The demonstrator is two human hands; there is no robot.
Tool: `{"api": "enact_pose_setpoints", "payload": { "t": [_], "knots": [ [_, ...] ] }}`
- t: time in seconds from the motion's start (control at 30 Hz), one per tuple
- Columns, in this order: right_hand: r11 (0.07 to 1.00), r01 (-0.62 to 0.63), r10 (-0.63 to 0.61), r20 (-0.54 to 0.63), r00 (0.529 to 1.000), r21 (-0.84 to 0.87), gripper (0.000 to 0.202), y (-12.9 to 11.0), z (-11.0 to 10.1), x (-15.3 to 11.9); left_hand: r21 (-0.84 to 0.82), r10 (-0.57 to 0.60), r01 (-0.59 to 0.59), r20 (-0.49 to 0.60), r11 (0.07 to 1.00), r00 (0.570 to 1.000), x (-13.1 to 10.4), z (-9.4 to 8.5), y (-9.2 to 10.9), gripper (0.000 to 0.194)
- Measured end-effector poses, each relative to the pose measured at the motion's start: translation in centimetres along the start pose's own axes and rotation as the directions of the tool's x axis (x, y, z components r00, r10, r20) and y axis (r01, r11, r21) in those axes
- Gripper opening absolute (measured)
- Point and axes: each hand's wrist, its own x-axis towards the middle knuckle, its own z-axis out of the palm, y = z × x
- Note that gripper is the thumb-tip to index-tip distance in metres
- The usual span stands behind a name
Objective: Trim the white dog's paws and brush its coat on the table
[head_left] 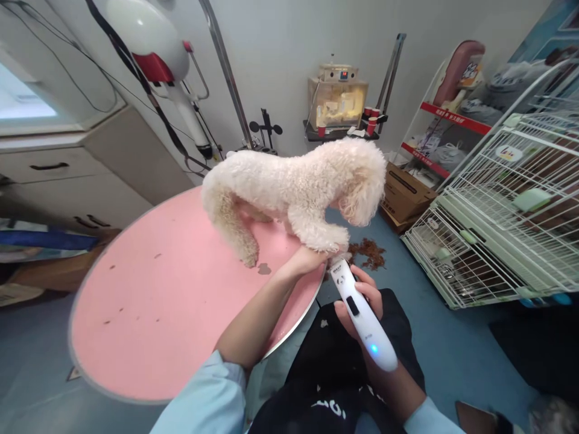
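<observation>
The round pink table (169, 301) is edged with a pale rim, and its top is marked by a few small dark specks. To the right, white wire cages (502, 223) are stacked beside a shelf rack. The curly white dog (280, 181) is supported by the table near its far right edge, its head lowered. A cardboard box (404, 193) is placed on the floor behind it. The white clipper (362, 313) is gripped in the closed fingers of the right hand (368, 295), its blue light lit and its head set at the dog's front paw (332, 239). That paw is held by the left hand (310, 260), whose fingertips are partly hidden by fur. Brown hair (368, 253) is scattered on the floor beyond.
</observation>
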Motion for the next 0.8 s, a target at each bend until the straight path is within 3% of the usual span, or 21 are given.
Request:
{"api": "enact_pose_setpoints", "payload": {
  "t": [0.13,0.27,0.4,0.6,0.8],
  "knots": [
    [0.999,0.036,-0.036,0.089,0.995,0.002,0.047,-0.1,-0.6,-0.2,-0.105,-0.125,0.128,0.037,0.986,0.992,0.5,0.1,0.1,0.034],
    [1.000,0.006,-0.007,-0.070,0.998,-0.022,0.044,-0.2,-0.3,-0.9,-0.133,-0.170,0.175,0.044,0.976,0.984,0.8,0.2,-0.4,0.039],
    [0.998,-0.057,0.052,-0.131,0.990,-0.038,0.041,-0.4,0.2,-1.3,-0.126,-0.115,0.113,-0.011,0.986,0.993,1.0,0.0,-0.7,0.038],
    [0.999,-0.004,0.002,-0.043,0.999,-0.052,0.046,-0.2,-0.5,-1.5,-0.083,-0.017,0.015,-0.021,0.996,1.000,1.1,0.1,-0.3,0.031],
    [0.975,-0.220,0.220,0.018,0.975,-0.004,0.046,0.7,0.0,-2.0,-0.071,-0.003,0.000,-0.039,0.997,0.999,1.1,0.5,-0.1,0.022]
  ]
}}
